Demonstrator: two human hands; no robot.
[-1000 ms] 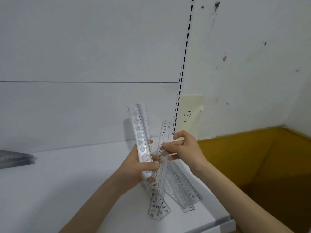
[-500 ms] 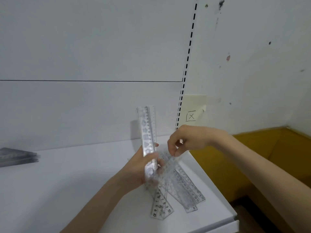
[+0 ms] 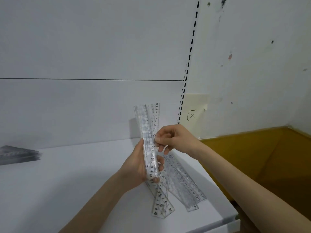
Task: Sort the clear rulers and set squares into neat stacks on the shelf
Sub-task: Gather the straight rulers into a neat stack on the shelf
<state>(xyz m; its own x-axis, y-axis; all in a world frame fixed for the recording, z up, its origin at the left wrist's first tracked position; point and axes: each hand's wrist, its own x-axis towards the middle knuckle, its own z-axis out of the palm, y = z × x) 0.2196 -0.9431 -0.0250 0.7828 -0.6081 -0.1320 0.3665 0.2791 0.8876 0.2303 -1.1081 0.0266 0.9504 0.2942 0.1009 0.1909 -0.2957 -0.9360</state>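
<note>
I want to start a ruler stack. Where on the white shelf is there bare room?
The widest bare patch of the white shelf lies between the blurred grey pile at far left and the left hand, which holds a bundle of clear plastic rulers. The right end is crowded: loose clear rulers lie crisscrossed below the right hand.

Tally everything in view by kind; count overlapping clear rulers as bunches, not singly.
Bare hands: 2, left hand and right hand
Bunches of clear plastic rulers: 2, held bunch and loose bunch on the white shelf
Blurred dark stack at the shelf's left end: 1
Pale yellow paper note marked X: 1
Total: 6
</note>
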